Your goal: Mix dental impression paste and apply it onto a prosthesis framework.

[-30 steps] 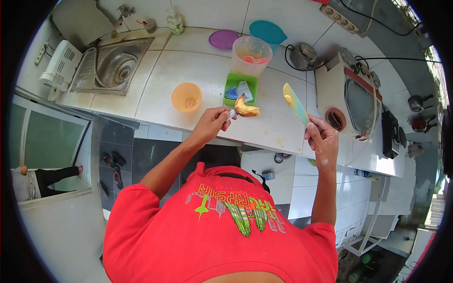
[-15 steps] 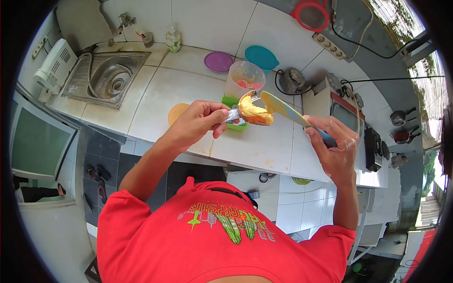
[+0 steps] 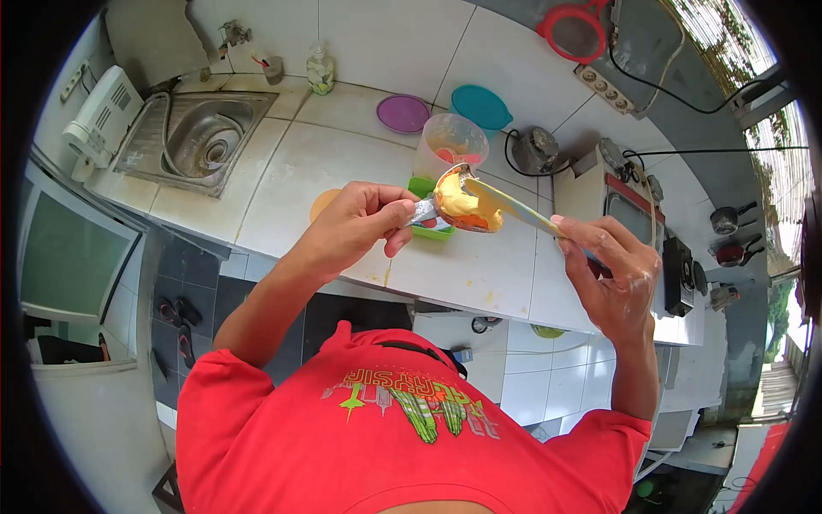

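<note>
Above the counter, my left hand (image 3: pixel 368 221) pinches the silvery, foil-like handle of a round scoop (image 3: pixel 468 224). Thick yellow cream (image 3: pixel 461 202) fills and coats the scoop, with orange showing along its rim. My right hand (image 3: pixel 612 270) is closed round a flat spatula (image 3: pixel 524 214) smeared with yellow, and its tip touches the cream. White smudges mark my right hand. Beneath the scoop, partly hidden by it and my left hand, is a green tray (image 3: pixel 435 232) with small items. Just behind stands a translucent tub (image 3: pixel 449 137) with something red inside.
A purple lid (image 3: pixel 402 113) and a teal lid (image 3: pixel 481 106) lie behind the tub. An orange round lid (image 3: pixel 320 204) is partly behind my left wrist. The sink (image 3: pixel 205 137) is far left; an oven (image 3: pixel 629 197) and black stove (image 3: pixel 679 274) stand right. Yellow spots dot the counter (image 3: pixel 342 163).
The spatula has turned edge-on and its tip has dropped into the cream. My right hand has shifted slightly right and down. My left hand still holds the scoop in nearly the same place.
</note>
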Motion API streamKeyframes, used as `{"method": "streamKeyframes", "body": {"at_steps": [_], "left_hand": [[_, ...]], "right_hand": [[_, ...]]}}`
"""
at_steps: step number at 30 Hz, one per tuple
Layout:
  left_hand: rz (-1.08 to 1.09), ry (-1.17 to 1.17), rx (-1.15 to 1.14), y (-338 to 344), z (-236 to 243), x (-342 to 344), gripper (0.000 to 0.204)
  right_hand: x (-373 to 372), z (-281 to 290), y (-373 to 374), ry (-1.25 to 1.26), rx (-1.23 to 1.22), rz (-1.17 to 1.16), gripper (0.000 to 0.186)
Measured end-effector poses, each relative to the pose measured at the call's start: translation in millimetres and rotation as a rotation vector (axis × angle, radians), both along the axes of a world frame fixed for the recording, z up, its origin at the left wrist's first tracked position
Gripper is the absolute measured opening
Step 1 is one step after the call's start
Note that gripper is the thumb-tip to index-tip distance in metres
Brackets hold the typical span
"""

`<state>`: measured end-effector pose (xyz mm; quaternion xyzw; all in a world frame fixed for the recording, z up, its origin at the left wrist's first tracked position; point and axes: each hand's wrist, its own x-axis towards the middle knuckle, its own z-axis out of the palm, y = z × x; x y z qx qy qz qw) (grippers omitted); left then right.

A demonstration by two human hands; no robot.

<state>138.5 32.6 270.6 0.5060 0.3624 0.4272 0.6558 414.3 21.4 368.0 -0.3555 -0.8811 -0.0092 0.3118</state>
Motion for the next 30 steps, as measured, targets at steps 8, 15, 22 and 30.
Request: {"method": "streamKeyframes", "body": {"at_steps": [8, 15, 22, 30], "left_hand": [[0.012, 0.038, 0.027, -1, 5, -3, 0.027], [0.04, 0.071, 0.029, -3, 2, -6, 0.028], [0.046, 0.061, 0.025, -6, 9, -7, 0.029], [0.034, 0.062, 0.057, -7, 13, -7, 0.03]], "right_hand": [[-6, 2, 1, -0.064, 0.016, 0.008, 0.03], [-7, 6, 0, -0.085, 0.014, 0.024, 0.03], [4, 15, 2, -0.043, 0.051, 0.019, 0.03], [6, 30, -10, -0.069, 0.032, -0.041, 0.037]]}}
